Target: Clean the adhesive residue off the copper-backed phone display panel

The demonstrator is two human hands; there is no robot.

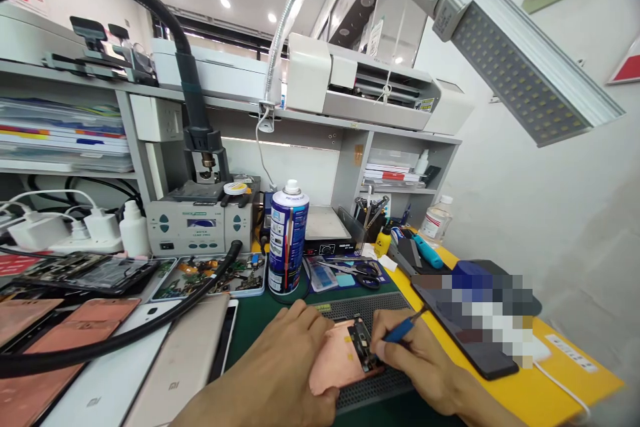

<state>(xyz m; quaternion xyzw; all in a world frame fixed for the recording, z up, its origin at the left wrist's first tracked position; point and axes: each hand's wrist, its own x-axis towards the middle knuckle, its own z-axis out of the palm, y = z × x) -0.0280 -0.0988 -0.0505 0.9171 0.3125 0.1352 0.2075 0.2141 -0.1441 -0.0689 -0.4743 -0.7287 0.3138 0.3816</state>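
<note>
Phone, copper-coloured, lies on the mat between your hands, dark parts exposed at its right end. Your left hand has its grip round the left side, fingers at the far edge, thumb at the near one. Your right hand pinches a blue tool, metal end slanting away from the phone, fingertips by the exposed parts. Beyond your left hand stands a tall can, just beside a tray of boards; scissors lie past the mat. A black hose crosses the tray and other phones, obstructing your left. Rightward, a dark device, partly pixelated, lies along the far side of your right hand, with a white cable trailing to the edge. Green bench shows in a narrow strip left of your left hand and before the mat's near edge; its yellow part gives you wider room between right forearm and cable.
</note>
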